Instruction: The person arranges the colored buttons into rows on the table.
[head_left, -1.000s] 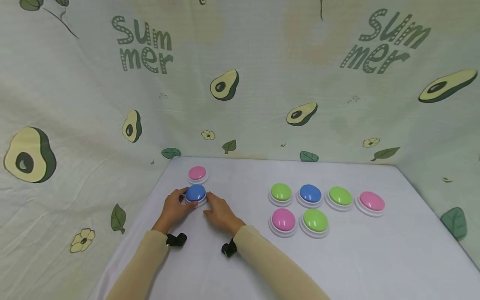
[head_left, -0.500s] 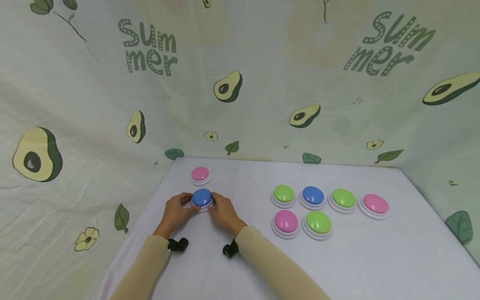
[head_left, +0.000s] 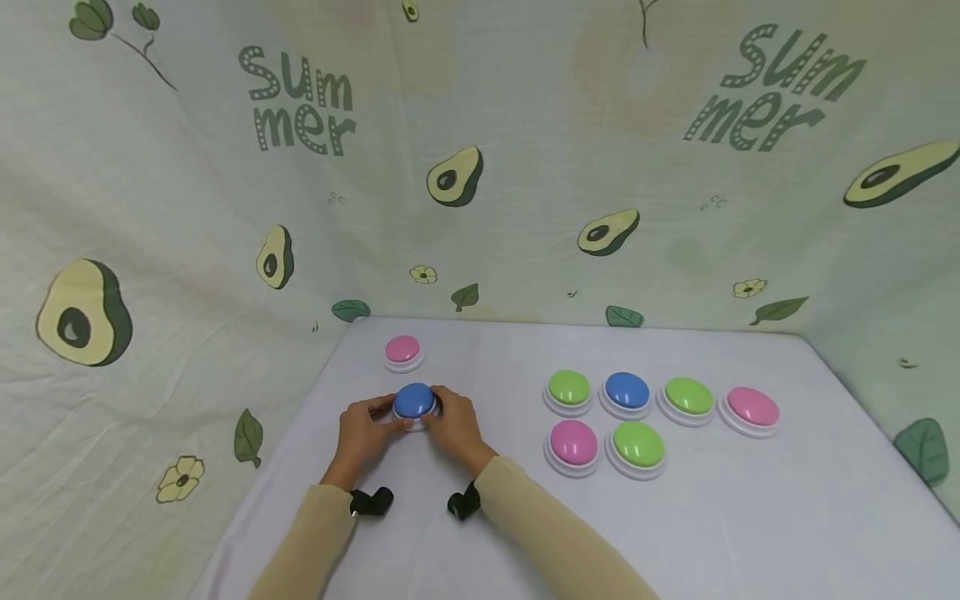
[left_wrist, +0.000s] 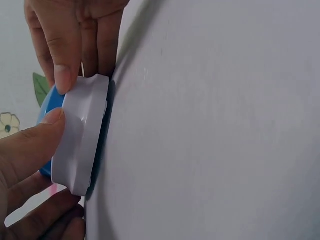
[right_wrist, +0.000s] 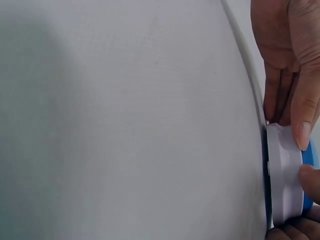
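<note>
A round push button with a blue dome and white base [head_left: 414,402] is between both hands, on the left part of the white table. My left hand [head_left: 364,433] grips its left side, and my right hand [head_left: 456,421] grips its right side. In the left wrist view, both thumbs press the white base [left_wrist: 80,135] near the blue dome, while the other fingers reach around the sides. A dark shadow runs along the underside, so I cannot tell whether the base touches the table. A pink push button [head_left: 402,350] stands just behind, apart from it.
To the right, a back row holds a green button [head_left: 568,388], a blue button [head_left: 627,392], another green button [head_left: 688,397] and a pink button [head_left: 753,407]. In front stand a pink button [head_left: 573,443] and a green button [head_left: 637,445]. Printed cloth [head_left: 525,167] hangs behind the table [head_left: 750,517].
The held blue button has moved right and nearer to me, widening its gap from the pink button behind. My right thumb, earlier off the base, now presses its front. The head view shifted slightly.
</note>
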